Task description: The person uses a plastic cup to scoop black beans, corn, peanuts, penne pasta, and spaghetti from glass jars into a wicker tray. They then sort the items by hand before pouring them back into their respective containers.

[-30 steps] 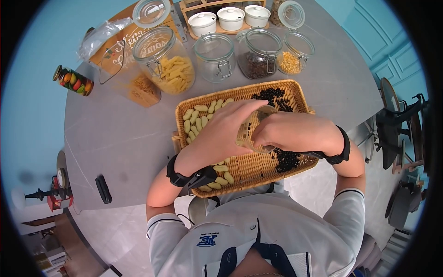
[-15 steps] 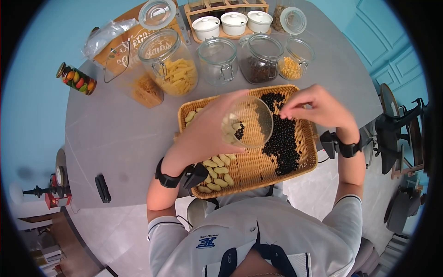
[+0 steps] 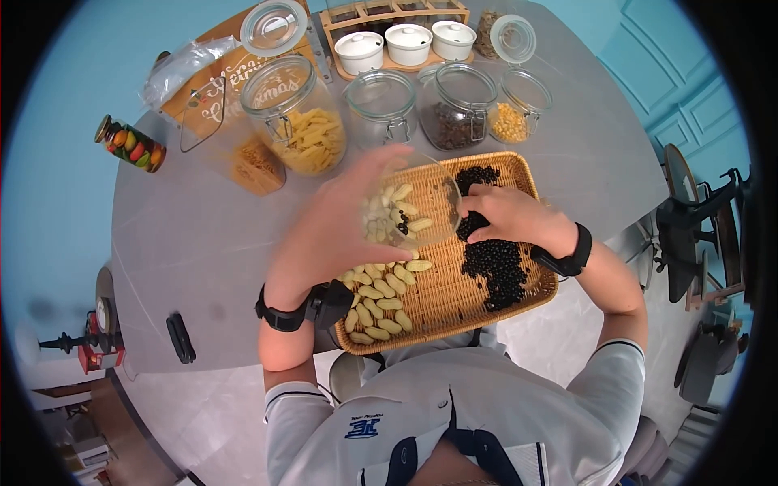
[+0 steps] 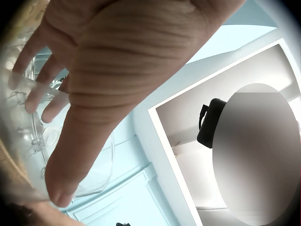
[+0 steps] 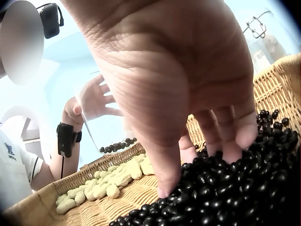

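Note:
Tilted over the wicker basket (image 3: 442, 296), a clear jar (image 3: 433, 190) is gripped around its side by my left hand (image 3: 320, 231). A few black beans (image 5: 117, 146) lie at the bottom of that jar, as the right wrist view shows. My right hand (image 3: 523, 219) reaches down into the basket, its fingertips among the black beans (image 3: 498, 271) heaped on the right side. In the right wrist view the thumb (image 5: 167, 174) stands apart from the other fingers, all touching the beans. Unshelled peanuts (image 3: 377, 304) cover the basket's left side.
Behind the basket stand a pasta jar (image 3: 312, 142), an uncovered glass jar (image 3: 381, 105), a jar of dark pieces (image 3: 458, 121) and a corn jar (image 3: 510, 121). White lidded pots (image 3: 408, 44) sit farther back. A black object (image 3: 180, 336) lies near the table's left edge.
My right hand has come out of the jar, swung right, and lowered into the black beans. The left hand has drawn the jar to the left, uncovering more beans.

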A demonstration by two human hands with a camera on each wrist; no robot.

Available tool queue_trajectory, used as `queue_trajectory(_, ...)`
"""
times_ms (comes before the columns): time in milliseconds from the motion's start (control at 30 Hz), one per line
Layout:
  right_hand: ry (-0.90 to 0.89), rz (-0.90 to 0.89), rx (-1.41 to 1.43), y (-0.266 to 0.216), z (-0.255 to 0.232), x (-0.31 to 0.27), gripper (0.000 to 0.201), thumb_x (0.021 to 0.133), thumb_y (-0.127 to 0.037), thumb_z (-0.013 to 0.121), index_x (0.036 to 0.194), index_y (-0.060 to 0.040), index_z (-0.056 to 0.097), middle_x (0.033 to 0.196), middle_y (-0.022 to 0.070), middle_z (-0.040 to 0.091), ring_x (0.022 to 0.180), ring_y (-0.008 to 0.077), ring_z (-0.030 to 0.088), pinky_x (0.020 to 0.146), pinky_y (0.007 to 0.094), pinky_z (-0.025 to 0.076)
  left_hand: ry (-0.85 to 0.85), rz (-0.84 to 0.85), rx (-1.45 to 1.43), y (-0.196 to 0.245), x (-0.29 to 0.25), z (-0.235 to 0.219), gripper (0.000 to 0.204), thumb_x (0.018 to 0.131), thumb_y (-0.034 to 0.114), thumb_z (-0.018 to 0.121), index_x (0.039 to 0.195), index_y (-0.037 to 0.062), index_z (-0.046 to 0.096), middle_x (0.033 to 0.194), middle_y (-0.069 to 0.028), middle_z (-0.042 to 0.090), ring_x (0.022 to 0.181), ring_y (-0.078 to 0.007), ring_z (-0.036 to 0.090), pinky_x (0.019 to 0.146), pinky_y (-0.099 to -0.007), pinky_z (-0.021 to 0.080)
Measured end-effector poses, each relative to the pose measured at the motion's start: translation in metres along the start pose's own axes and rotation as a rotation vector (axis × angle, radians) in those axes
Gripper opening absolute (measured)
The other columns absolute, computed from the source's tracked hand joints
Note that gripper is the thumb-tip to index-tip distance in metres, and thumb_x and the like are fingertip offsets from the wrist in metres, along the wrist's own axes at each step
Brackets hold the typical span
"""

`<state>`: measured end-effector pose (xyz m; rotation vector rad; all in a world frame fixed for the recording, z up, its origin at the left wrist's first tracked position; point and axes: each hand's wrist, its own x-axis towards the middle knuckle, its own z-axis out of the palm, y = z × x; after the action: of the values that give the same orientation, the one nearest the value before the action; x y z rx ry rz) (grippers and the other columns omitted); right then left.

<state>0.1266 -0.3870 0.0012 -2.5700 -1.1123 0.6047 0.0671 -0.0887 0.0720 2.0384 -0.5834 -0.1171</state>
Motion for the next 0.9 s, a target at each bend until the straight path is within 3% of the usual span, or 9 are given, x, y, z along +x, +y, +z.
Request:
queue_trajectory(233,0.044,-0.136,0.17,0.013,0.004,0.001,0.018,0.082,-0.009,0.079,0.098,-0.0016,0.071,0.093,0.0147,0.07,0.095,0.0382,0.067,0.082,0.0441,0.051,-0.134,0.003,-0.004,0.004,0.004,0.011,0.1,0.063,0.015,0.092,0.15,0.0101,0.042,0.146,-0.0129,0.054,0.133,-0.0338,0.053,0.108,-0.0408,0.045)
queue_trajectory(333,0.154,-0.198,0.163,0.025,0.001,0.0,0.015,0.084,-0.006,0.078,0.098,-0.0007,0.075,0.088,0.0136,0.071,0.08,0.0314,0.07,0.072,0.0384,0.054,-0.123,0.05,0.038,-0.003,0.004,0.018,0.1,0.063,0.015,0.092,0.15,0.0095,0.042,0.148,-0.0131,0.053,0.134,-0.0335,0.052,0.109,-0.041,0.045)
queue_trajectory(433,0.045,0.136,0.415,0.021,-0.021,-0.006,0.013,0.087,-0.005,0.077,0.099,0.0012,0.075,0.085,0.0097,0.072,0.065,0.0179,0.069,0.059,0.0298,0.054,-0.118,0.065,0.053,-0.005,0.003,0.022,0.101,0.063,0.016,0.092,0.15,0.0105,0.043,0.149,-0.0123,0.053,0.134,-0.0327,0.052,0.11,-0.0408,0.045)
queue_trajectory(533,0.144,0.153,0.604,0.015,-0.044,-0.015,0.013,0.089,-0.005,0.077,0.101,0.0027,0.076,0.085,0.0058,0.073,0.06,0.0075,0.064,0.052,0.023,0.052,-0.123,0.037,0.051,-0.005,0.004,0.024,0.1,0.061,0.017,0.093,0.149,0.0135,0.045,0.147,-0.01,0.055,0.134,-0.0308,0.054,0.11,-0.0396,0.045)
queue_trajectory(567,0.147,0.169,0.664,0.003,-0.057,-0.021,0.014,0.09,-0.006,0.078,0.101,0.0028,0.076,0.084,0.0045,0.073,0.063,0.0073,0.065,0.055,0.0225,0.052,-0.129,0.031,0.055,-0.005,0.005,0.024,0.1,0.061,0.017,0.093,0.15,0.0137,0.045,0.147,-0.0099,0.055,0.134,-0.0311,0.054,0.11,-0.0398,0.045)
queue_trajectory(767,0.056,-0.025,0.702,-0.059,-0.074,-0.031,0.014,0.089,-0.004,0.078,0.101,0.0009,0.076,0.087,0.0036,0.072,0.068,0.0078,0.066,0.056,0.0224,0.052,-0.157,0.045,0.045,-0.003,0.006,0.03,0.101,0.061,0.016,0.092,0.15,0.0144,0.045,0.148,-0.0098,0.055,0.134,-0.0323,0.053,0.111,-0.0415,0.045)
queue_trajectory(800,0.111,-0.201,0.488,-0.06,-0.068,-0.028,0.014,0.087,-0.006,0.079,0.1,0.0001,0.075,0.089,0.0054,0.071,0.069,0.0124,0.068,0.057,0.0263,0.052,-0.164,0.046,0.052,-0.003,0.005,0.031,0.101,0.061,0.016,0.092,0.15,0.0144,0.045,0.148,-0.0099,0.055,0.134,-0.0326,0.053,0.111,-0.042,0.045)
queue_trajectory(867,0.16,-0.3,0.34,-0.073,-0.062,-0.024,0.014,0.087,-0.005,0.074,0.1,-0.0007,0.074,0.087,0.0123,0.071,0.076,0.0297,0.069,0.068,0.038,0.052,-0.176,0.067,0.062,-0.002,0.006,0.031,0.101,0.061,0.015,0.092,0.15,0.0146,0.045,0.148,-0.0101,0.055,0.134,-0.0334,0.053,0.111,-0.0426,0.045)
queue_trajectory(900,0.143,-0.308,0.316,-0.077,-0.057,-0.022,0.014,0.087,-0.006,0.074,0.1,-0.0009,0.073,0.088,0.0118,0.071,0.078,0.0305,0.069,0.069,0.0391,0.052,-0.183,0.076,0.065,-0.002,0.006,0.032,0.101,0.061,0.014,0.092,0.15,0.0147,0.045,0.148,-0.0102,0.055,0.134,-0.0338,0.053,0.11,-0.043,0.045)
